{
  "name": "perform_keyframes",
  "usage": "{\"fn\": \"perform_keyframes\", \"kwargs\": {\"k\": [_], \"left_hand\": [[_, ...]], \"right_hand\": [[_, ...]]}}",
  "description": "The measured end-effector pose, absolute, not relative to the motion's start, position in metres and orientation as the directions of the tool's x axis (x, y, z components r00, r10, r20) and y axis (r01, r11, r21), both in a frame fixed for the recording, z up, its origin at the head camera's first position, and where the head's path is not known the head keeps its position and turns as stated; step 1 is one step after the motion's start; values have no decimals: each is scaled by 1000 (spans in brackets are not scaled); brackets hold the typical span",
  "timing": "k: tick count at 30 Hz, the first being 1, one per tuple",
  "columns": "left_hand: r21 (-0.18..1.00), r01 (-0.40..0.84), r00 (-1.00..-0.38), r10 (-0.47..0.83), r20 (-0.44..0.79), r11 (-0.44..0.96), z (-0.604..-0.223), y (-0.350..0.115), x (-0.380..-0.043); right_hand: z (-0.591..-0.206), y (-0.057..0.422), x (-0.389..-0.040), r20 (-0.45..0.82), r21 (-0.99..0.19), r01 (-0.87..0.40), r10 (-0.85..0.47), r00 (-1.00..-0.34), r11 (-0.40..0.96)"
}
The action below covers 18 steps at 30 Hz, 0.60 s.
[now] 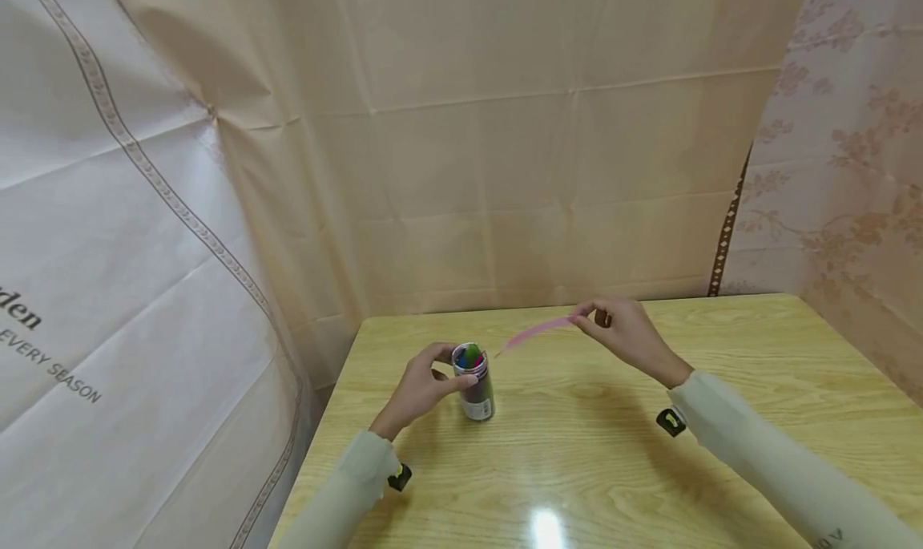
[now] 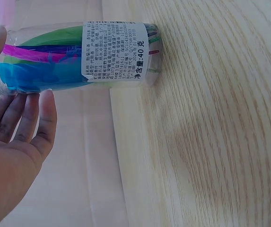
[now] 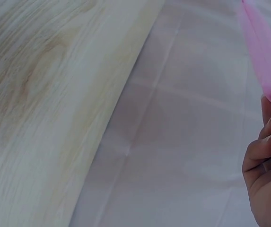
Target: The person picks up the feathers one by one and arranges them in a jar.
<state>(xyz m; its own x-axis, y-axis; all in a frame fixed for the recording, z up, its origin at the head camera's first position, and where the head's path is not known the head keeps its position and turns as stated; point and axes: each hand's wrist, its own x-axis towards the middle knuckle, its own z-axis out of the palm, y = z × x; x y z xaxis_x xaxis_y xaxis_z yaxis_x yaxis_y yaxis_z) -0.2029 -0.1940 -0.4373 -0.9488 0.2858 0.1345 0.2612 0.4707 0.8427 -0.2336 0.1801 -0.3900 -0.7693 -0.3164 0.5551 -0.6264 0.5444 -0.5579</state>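
A clear jar (image 1: 477,397) with a white printed label (image 2: 116,51) stands upright on the table. Inside it are green, magenta and blue feathers (image 2: 43,75), their thin quills down at the jar's base. My left hand (image 1: 418,385) holds the jar near its open mouth, thumb on one side and fingers on the other. Right of the jar and above the table, my right hand (image 1: 626,333) pinches a pink feather (image 1: 535,332) by one end between thumb and fingertips. The feather's quill tip points down-left, close to the jar's mouth.
The wood-grain table (image 1: 577,453) stretches out around the jar. Beige cloth (image 1: 505,172) hangs behind its far edge, with a printed white cloth (image 1: 130,292) at the left and a floral one (image 1: 851,156) at the right.
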Motion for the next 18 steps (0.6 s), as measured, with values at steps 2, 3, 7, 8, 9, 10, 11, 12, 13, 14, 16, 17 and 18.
{"fn": "perform_keyframes", "kwargs": {"k": [2, 3, 7, 8, 9, 10, 11, 12, 13, 14, 16, 17, 18], "left_hand": [[844, 261, -949, 287, 133, 469, -438, -194, -203], [844, 261, -948, 288, 133, 469, -438, -194, -203], [845, 261, -947, 292, 132, 467, -438, -194, -203], [844, 262, -947, 292, 132, 467, -438, -194, -203], [843, 264, -947, 293, 134, 468, -438, -194, -204], [843, 265, -947, 293, 135, 468, -439, -194, -204], [842, 266, -946, 293, 136, 468, -439, -194, -204], [843, 266, -946, 292, 137, 468, -439, -194, -204], [843, 267, -946, 292, 137, 467, -439, -195, -204], [842, 267, -946, 292, 138, 468, -439, -195, -204], [843, 268, -946, 293, 138, 467, -439, -195, -204], [843, 268, -946, 293, 139, 467, -439, -195, -204], [842, 269, -946, 293, 139, 467, -440, -195, -204]], "right_hand": [[-389, 178, -234, 569, -555, -639, -317, -759, 533], [-388, 177, -235, 574, -553, -643, -317, -755, 530], [-386, 174, -236, 586, -547, -652, -316, -746, 525], [-386, 174, -236, 587, -548, -653, -315, -746, 524], [-385, 173, -237, 587, -549, -651, -313, -747, 524], [-384, 172, -237, 587, -549, -651, -313, -747, 524], [-383, 171, -237, 585, -551, -650, -312, -748, 524], [-382, 170, -236, 584, -551, -649, -312, -749, 524], [-381, 168, -237, 583, -551, -648, -313, -749, 526], [-380, 167, -237, 582, -552, -647, -313, -751, 527], [-379, 164, -237, 579, -552, -646, -316, -752, 527], [-379, 163, -237, 577, -552, -646, -317, -752, 527], [-379, 161, -237, 577, -553, -647, -319, -752, 525]]}}
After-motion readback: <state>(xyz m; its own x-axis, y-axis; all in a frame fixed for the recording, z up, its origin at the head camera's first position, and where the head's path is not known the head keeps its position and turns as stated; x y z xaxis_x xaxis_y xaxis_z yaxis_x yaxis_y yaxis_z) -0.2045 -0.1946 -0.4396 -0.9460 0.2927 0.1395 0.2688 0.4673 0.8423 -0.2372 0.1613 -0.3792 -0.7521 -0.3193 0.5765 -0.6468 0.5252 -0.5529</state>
